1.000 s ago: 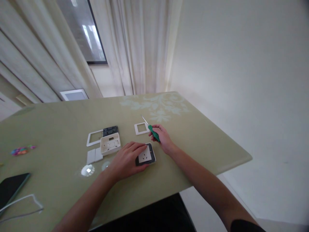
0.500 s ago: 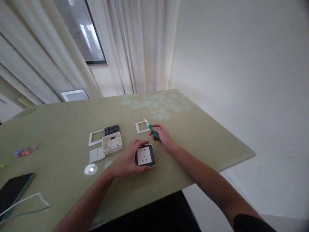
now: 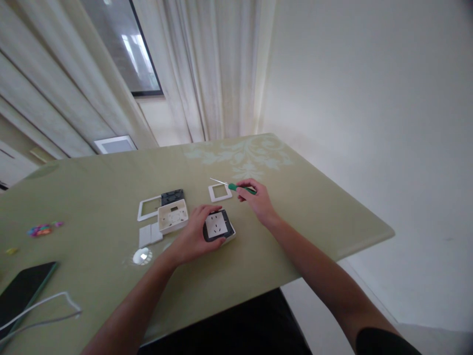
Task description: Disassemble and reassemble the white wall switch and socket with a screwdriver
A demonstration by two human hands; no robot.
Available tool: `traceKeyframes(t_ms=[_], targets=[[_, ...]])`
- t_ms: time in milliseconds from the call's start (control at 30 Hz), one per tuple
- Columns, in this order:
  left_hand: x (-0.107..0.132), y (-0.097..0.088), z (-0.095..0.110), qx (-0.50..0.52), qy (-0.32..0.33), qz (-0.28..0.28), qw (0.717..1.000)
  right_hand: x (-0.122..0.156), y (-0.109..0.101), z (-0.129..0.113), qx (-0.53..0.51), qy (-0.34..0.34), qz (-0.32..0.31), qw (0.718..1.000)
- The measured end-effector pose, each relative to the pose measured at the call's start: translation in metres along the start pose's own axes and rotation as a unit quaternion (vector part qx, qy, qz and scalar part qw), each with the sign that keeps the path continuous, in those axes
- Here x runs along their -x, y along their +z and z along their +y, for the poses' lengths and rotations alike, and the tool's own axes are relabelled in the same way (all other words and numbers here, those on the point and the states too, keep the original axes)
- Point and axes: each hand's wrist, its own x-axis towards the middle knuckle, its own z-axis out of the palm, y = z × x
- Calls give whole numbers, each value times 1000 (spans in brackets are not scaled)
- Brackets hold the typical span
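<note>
My left hand grips a wall socket by its sides, thumb at the near edge and fingers at the far one. The socket has a white face with slots, a black surround and a white box beneath, and it sits slightly tilted. In my right hand is a screwdriver with a green handle, its thin metal shaft pointing left, apart from the socket. Just beyond lies a square white frame. Left of my left hand are an open white back box, a black switch module and another white frame.
White switch plates lie near the back box, with a shiny round dish closer to me. A phone and a white cable occupy the left side, below small colourful pieces. The table edge runs along the right.
My right hand has moved slightly up and right, and the screwdriver has swung to a flatter angle. The socket has turned and tilted a little in my left hand.
</note>
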Motion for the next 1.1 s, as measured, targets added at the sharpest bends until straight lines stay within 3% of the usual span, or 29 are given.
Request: traceKeyframes(t_ms=[133,233,500,1100], targets=[[-1,0,-2,-33,1,24,999,-5,-13,-13,-16,-113,87,990],[-1,0,-4,-48,-2,36,998,-2,-17,-20,-23,-168,119,978],[-1,-1,-1,-65,9,50,997,15,-7,-26,-26,-249,81,965],[0,0,-2,-72,11,51,996,20,-14,-31,29,-304,5,952]])
